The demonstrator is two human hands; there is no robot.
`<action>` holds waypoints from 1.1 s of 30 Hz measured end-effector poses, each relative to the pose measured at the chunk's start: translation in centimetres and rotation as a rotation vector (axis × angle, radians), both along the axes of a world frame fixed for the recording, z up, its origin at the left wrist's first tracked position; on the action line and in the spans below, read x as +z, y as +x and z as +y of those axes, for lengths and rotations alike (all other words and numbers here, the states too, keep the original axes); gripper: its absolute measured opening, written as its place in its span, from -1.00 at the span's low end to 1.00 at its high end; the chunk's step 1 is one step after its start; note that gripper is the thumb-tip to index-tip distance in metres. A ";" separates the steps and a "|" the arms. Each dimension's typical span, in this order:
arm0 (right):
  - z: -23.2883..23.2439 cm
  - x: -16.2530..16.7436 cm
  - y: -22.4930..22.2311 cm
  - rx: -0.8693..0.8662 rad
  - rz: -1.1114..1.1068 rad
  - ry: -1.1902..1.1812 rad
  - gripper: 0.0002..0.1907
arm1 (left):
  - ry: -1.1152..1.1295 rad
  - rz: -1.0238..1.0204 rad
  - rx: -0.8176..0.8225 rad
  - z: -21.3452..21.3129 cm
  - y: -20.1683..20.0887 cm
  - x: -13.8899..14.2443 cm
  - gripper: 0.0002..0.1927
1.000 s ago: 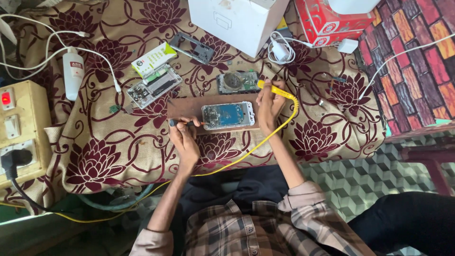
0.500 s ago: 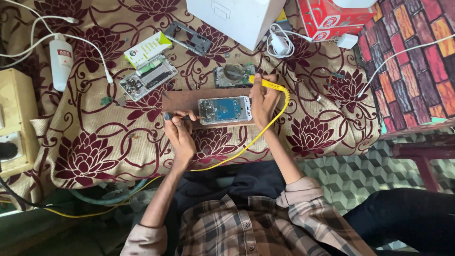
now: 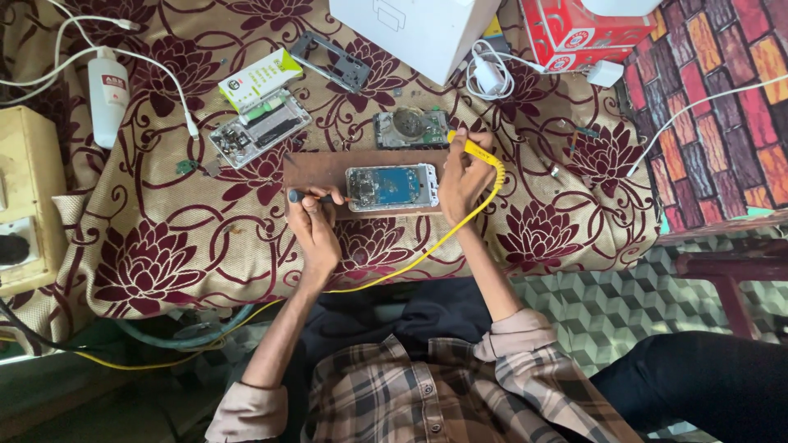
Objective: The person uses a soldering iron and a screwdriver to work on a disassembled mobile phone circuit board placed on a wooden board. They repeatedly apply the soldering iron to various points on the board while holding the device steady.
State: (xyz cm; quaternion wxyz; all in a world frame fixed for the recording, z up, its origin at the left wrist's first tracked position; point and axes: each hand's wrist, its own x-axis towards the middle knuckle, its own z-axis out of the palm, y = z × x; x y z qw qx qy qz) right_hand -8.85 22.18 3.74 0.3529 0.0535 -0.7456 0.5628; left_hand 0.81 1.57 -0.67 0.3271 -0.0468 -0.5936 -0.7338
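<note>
Gripped in the left hand is a dark-handled screwdriver — its tip at the opened blue phone on the brown board — while a yellow-handled corded tool is pinched by the right hand.

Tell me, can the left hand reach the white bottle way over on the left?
Probably yes, but not right away. The left hand is holding a dark tool at the opened phone. The white bottle lies far off with only cloth and a white cable between.
</note>
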 end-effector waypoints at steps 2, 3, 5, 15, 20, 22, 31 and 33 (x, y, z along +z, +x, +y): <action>-0.1 0.1 0.1 -0.003 0.022 0.047 -0.80 | -0.003 -0.012 0.006 0.0 0.1 0.0 -0.67; -0.1 0.2 0.1 -0.005 0.032 0.069 -0.80 | 0.002 -0.013 0.001 0.0 0.1 0.0 -0.67; -0.4 0.4 0.5 0.003 0.067 0.126 -0.80 | 0.014 -0.007 -0.012 0.0 0.2 0.1 -0.67; -1.1 1.3 0.7 0.119 -0.034 0.163 -0.86 | 0.046 0.012 -0.029 0.0 0.2 0.6 -0.66; -0.5 -0.1 -0.1 0.010 0.083 0.163 -0.83 | 0.032 0.024 -0.030 0.0 0.1 0.6 -0.66; -0.4 -0.4 -0.3 0.000 0.063 0.159 -0.81 | 0.021 0.013 -0.027 0.0 0.2 0.7 -0.66; -1.1 1.0 0.7 0.065 0.006 0.165 -0.79 | 0.013 0.001 -0.021 -0.1 0.2 0.4 -0.65; -1.2 1.4 0.8 0.076 -0.022 0.171 -0.82 | 0.018 -0.004 -0.023 -0.1 0.2 0.3 -0.65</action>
